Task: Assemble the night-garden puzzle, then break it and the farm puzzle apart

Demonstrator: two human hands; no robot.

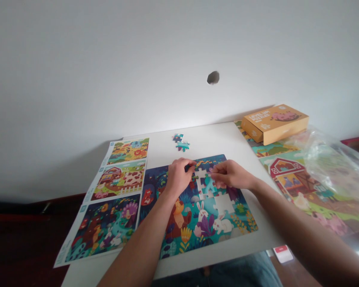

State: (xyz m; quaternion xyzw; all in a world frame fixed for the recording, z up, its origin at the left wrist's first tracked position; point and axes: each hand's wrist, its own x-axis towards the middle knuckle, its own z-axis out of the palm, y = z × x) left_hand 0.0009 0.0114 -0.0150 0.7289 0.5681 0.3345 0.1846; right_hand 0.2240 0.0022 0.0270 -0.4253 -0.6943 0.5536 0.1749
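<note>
Looking down from the head view, a white table (227, 137) fills the middle of the frame, set against a plain pale wall (107, 59) that bears one dark spot (213, 77) at upper centre; dark reddish floor shows at lower left. At centre lies a forest-animal puzzle (197, 211), mostly assembled, with white gaps near its upper middle. The left hand (178, 175) rests on the puzzle's upper edge, fingers curled down and pinched on a small piece that is mostly hidden. The right hand (230, 175), just to its right, has thumb and fingertips closed together over a teal piece (209, 184) at the gap; whether they grip it or merely press it cannot be told. Two loose pieces (181, 142) lie together on bare table above the hands. A reference sheet (110, 199) with three printed scenes lies touching the puzzle's left edge. At upper right an orange cardboard box (275, 123), closed, its contents unseen, sits on a farm-scene puzzle (293, 179), which is partly covered by a crumpled clear plastic bag (332, 159). A small red-and-white card (283, 253) lies below the table edge at lower right.
</note>
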